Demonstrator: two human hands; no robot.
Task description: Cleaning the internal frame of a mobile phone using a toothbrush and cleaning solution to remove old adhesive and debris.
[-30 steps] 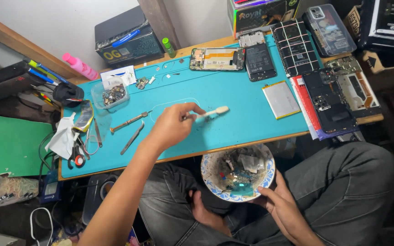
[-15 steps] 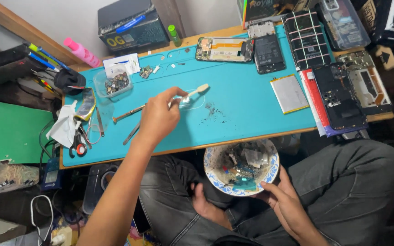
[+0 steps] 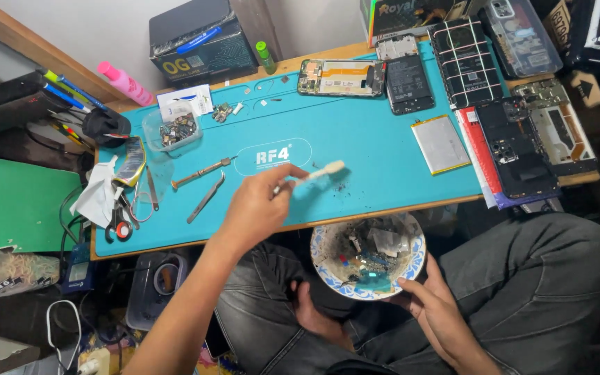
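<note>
Left hand (image 3: 262, 208): closed around the handle of a small pale brush (image 3: 317, 172), bristle end pointing right, low over the teal work mat (image 3: 355, 139).
Right hand (image 3: 435, 309): fingers curled under the rim of a blue-patterned bowl (image 3: 368, 253), held just below the desk's front edge, above the lap.
Change: half a second ago the brush sat further left and higher; it now lies nearer the front edge, just beside a patch of dark debris (image 3: 342, 187). The bowl stays under the edge throughout.
Reading: judged as sweeping crumbs across the mat toward the edge, bowl placed to catch them; some debris is still on the mat.
Bowl contents: scraps, foil bits, small blue pieces; count cannot be told.
Count, tools left of the hand: two, one screwdriver (image 3: 201, 172), one pair of tweezers (image 3: 206, 196).
Count, batteries: one silver pouch (image 3: 440, 144).
Count, opened phones and back covers along the far and right side: about six.
Count, clear parts tub (image 3: 171, 130): one.
</note>
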